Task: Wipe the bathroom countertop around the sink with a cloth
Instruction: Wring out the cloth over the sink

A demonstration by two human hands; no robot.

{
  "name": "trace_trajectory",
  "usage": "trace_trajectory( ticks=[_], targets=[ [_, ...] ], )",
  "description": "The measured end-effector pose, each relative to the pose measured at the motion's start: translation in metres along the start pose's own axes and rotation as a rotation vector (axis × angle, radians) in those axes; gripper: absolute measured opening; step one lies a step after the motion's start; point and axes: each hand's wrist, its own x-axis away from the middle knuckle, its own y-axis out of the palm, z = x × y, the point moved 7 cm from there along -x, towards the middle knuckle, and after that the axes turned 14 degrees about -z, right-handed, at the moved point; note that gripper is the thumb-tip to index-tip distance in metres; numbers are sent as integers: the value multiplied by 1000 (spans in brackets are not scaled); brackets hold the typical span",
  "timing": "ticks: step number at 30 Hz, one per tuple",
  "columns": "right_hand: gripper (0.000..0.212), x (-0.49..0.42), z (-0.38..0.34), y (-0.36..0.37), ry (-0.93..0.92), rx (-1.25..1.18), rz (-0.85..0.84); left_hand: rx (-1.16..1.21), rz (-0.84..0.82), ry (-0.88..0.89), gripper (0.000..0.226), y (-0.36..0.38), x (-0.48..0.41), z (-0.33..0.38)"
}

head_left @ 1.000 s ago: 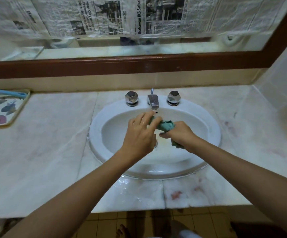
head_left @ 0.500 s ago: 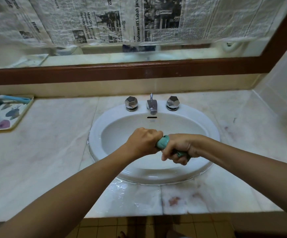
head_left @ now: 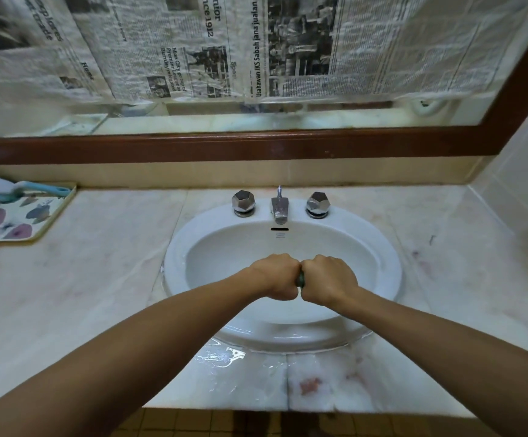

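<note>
Left hand (head_left: 276, 275) and right hand (head_left: 328, 279) fisted side by side above sink (head_left: 174, 263), touching. Fingers of both curl tight round green cloth (head_left: 300, 280); only a sliver shows between fists. Desk (head_left: 98, 279) wet in front of sink.

Glossy white sink (head_left: 174, 266), wet marble countertop (head_left: 105, 279), chrome taps (head_left: 279, 209).

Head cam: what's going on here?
A person grips a green cloth between both hands, left hand and right hand fisted knuckle to knuckle above the sink, apparently wringing it out. Only a sliver of the cloth shows. The countertop in front of the sink is wet, with a reddish stain not yet wiped.
</note>
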Motion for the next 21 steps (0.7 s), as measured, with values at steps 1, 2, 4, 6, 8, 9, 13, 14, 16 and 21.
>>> trace_trajectory(
  ticks=[1, 2, 4, 6, 8, 9, 13, 14, 16, 21],
  targets=[
    [11, 0, 2, -1, 0, -24, 5, 4, 39, -4, 6, -1, 0, -2],
    [8, 0, 6, 0, 15, -84, -1, 2, 91, 1, 3, -1, 2, -3],
    [6, 1, 14, 5, 56, -299, -44, 31, 213, 20, 11, 1, 7, -6],
    [13, 5, 16, 15, 59, -512, -141, 213, 302, 27, 19, 13, 14, -14],
    [24, 12, 11, 23, 19, -598, -227, 562, 359, 14, 31, 36, 24, -27],
    [27, 16, 7, 27, -1, -633, -254, 722, 414, 6, 41, 47, 31, -33],
    [20, 23, -13, 45, -53, -825, -278, 1330, 598, -130, 50, 93, 75, -48],
    [21, 24, -21, 47, -67, -799, -240, 1495, 586, -147, 42, 103, 83, -47],
    [29, 28, -42, 47, -116, -706, -140, 1753, 534, -108, 30, 117, 95, -42],
    [31, 40, -112, 48, -306, -674, -15, 1859, 544, -55, 32, 122, 113, -47]
  ],
)
